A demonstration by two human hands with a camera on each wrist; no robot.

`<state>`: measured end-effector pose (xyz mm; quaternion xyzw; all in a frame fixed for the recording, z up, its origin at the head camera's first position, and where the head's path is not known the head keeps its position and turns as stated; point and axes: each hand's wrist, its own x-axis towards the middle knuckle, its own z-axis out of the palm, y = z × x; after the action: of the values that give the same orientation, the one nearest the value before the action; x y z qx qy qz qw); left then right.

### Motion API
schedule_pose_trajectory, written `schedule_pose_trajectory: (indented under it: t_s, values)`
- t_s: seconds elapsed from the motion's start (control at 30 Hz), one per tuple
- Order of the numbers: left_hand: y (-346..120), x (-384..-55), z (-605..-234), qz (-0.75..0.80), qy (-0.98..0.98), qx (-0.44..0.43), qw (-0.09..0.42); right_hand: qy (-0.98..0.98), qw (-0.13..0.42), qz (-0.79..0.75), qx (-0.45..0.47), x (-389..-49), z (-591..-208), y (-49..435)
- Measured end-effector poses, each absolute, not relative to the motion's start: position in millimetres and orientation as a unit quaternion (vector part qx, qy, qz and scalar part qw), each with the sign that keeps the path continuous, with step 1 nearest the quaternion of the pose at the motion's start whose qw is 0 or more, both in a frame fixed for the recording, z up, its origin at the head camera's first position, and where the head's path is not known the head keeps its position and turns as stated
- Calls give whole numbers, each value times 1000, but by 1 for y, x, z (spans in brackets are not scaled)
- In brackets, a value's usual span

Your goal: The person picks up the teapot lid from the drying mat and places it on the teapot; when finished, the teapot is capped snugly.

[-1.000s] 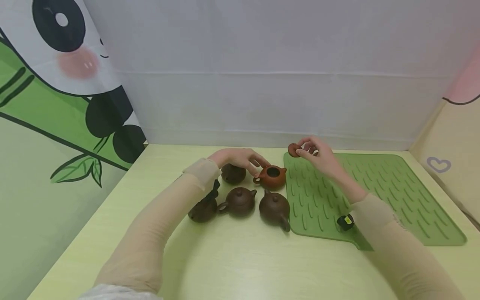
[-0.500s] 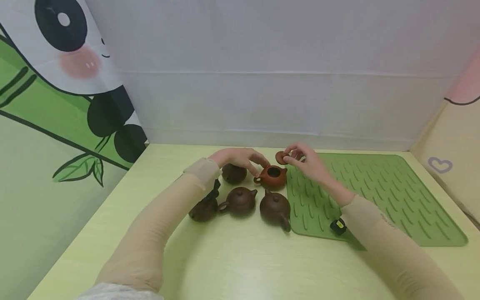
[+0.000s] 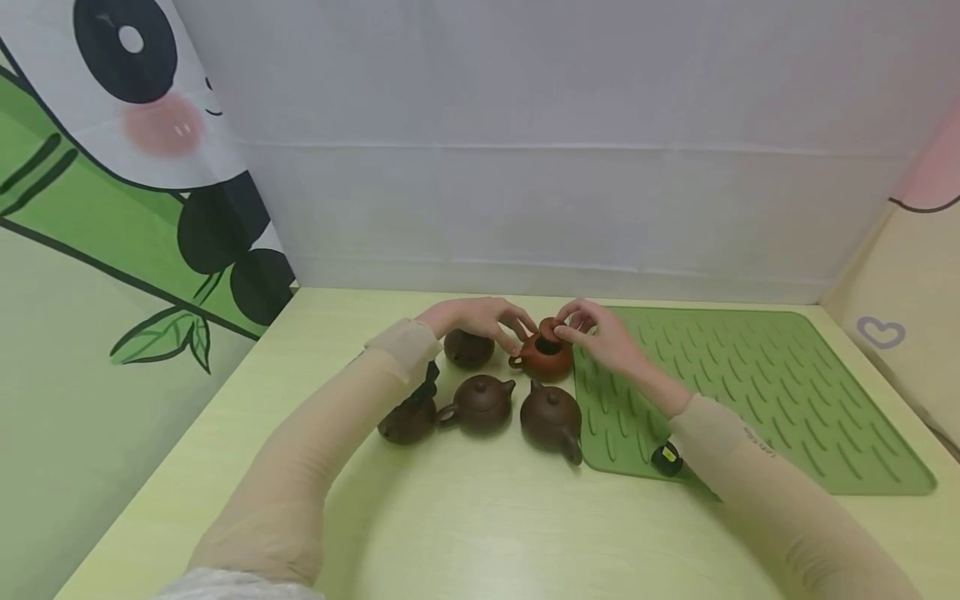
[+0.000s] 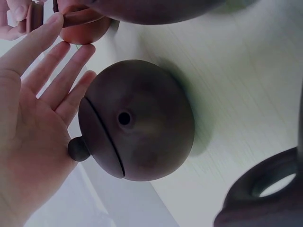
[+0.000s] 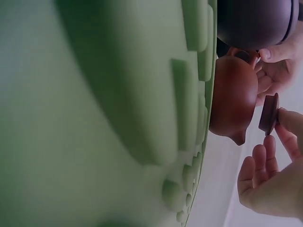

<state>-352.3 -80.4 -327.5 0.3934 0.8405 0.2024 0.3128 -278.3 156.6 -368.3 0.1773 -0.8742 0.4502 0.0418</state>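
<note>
A reddish-brown clay teapot (image 3: 552,365) stands uncovered beside the mat, its round opening partly showing. My right hand (image 3: 602,335) pinches its small round lid (image 3: 550,329) by the knob, tilted over that opening. In the right wrist view a gap shows between the lid (image 5: 269,113) and the teapot body (image 5: 235,94). My left hand (image 3: 480,317) reaches over a dark teapot (image 3: 467,350) to the reddish one, thumb by its handle and fingertips against its body. The left wrist view shows these fingers (image 4: 54,71) long and nearly straight, with the dark pot's knob near the palm.
More dark brown lidded teapots stand in front: one in the middle (image 3: 482,407), one at the mat's edge (image 3: 550,414), and one (image 3: 408,419) partly behind my left forearm. A green ridged mat (image 3: 757,375) lies at right. A white wall (image 3: 555,225) closes off the back.
My right hand has carried the lid leftward and down, from above the mat to over the reddish teapot's opening. My left hand has stayed at the teapot.
</note>
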Motion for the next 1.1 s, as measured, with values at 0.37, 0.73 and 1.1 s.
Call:
schedule_pose_trajectory:
  t_s: [0.37,0.73,1.1]
  values:
    - [-80,-350,-327,203,840,398,308,-889,13,423,175,-273,-368,154]
    - [-79,-349,-328,209,837,403,305,-899,4,397,186,-277,-376,155]
    - [-81,-351,-326,202,841,401,303,-903,3,396,168,-277,-371,148]
